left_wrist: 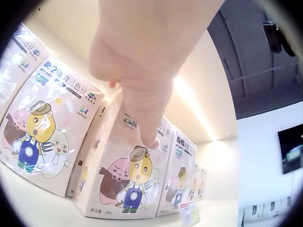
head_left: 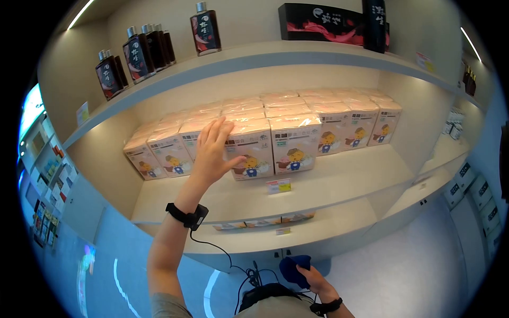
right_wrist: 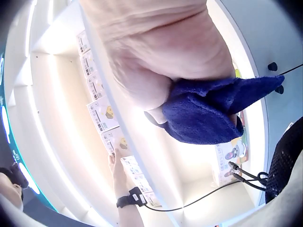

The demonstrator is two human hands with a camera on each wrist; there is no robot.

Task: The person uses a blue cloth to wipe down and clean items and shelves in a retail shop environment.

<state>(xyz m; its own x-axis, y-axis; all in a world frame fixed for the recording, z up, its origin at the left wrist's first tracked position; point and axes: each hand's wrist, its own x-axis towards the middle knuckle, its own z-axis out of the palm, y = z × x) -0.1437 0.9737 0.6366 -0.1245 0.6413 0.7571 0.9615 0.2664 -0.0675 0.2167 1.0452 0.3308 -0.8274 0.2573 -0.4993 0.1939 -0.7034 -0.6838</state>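
My left hand reaches to the middle shelf. Its fingers lie over the top left edge of a pale pink plastic-wrapped package printed with cartoon bean figures. The thumb rests against that package's front face in the left wrist view. Right beside it stands a matching package, also at the front of the group. Low by the body, my right hand grips a dark blue cloth, which bunches and hangs out past the fingers.
More packages stand in rows behind and to both sides. A price tag sits at the packages' foot. Dark bottles and a black box occupy the upper shelf. Cables hang near the waist.
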